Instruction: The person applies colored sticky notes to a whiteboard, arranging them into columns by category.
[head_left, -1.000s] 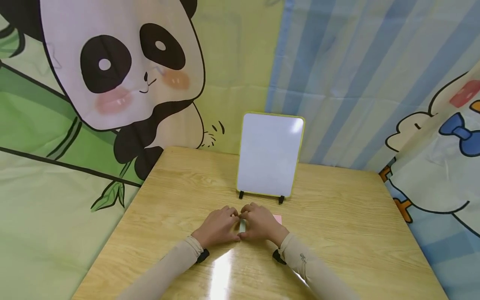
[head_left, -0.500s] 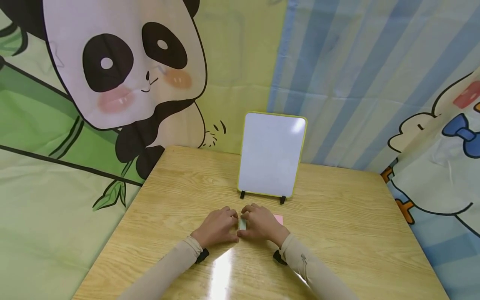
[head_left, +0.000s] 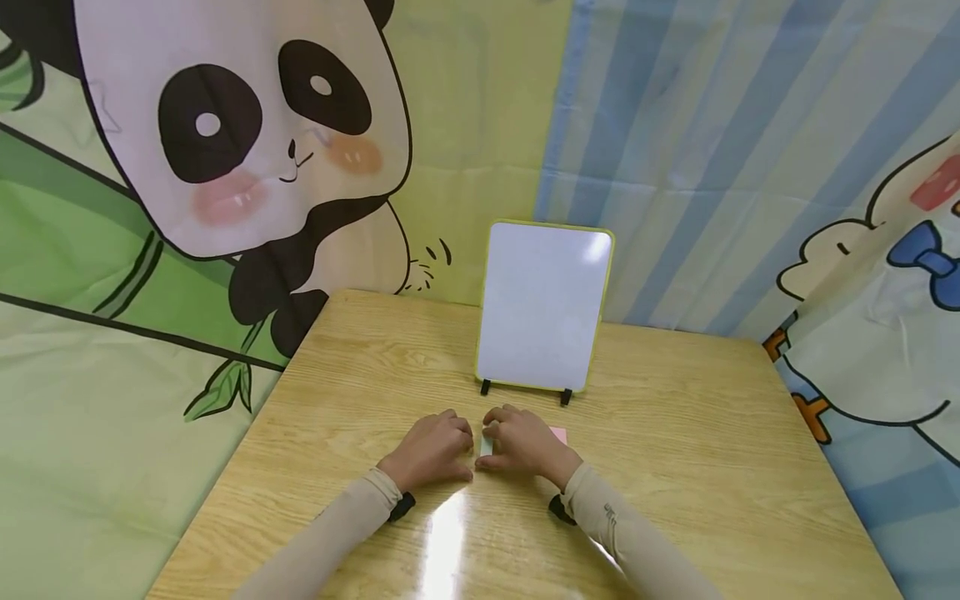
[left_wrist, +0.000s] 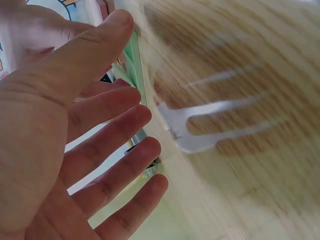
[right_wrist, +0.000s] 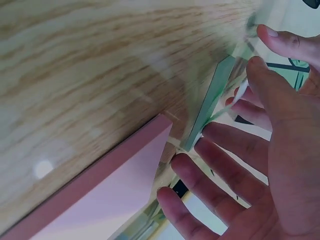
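A pale green sticky note pad [head_left: 486, 447] lies on the table between the two hands, partly covered by the right one. In the right wrist view a corner of the pad's top sheet [right_wrist: 227, 107] curls up from the green pad [right_wrist: 212, 97]. My right hand [head_left: 521, 442] is over the pad, fingers spread and gently bent, the fingertips close to its edge; whether they touch it I cannot tell. Slightly left of the pad, my left hand [head_left: 429, 450] holds nothing, its fingers [left_wrist: 112, 140] relaxed and apart. Right of the green pad sits a pink sticky note pad [right_wrist: 105, 185], mostly hidden by the right hand in the head view.
Behind the hands a blank whiteboard [head_left: 545, 304] with a yellow-green frame stands on black feet. The wooden table [head_left: 675, 467] extends to both sides. A printed curtain [head_left: 480, 150] hangs along its back edge.
My left hand has drawn a little to the left, widening the gap between the hands. The right hand has barely moved and stays over the green sticky note pad.
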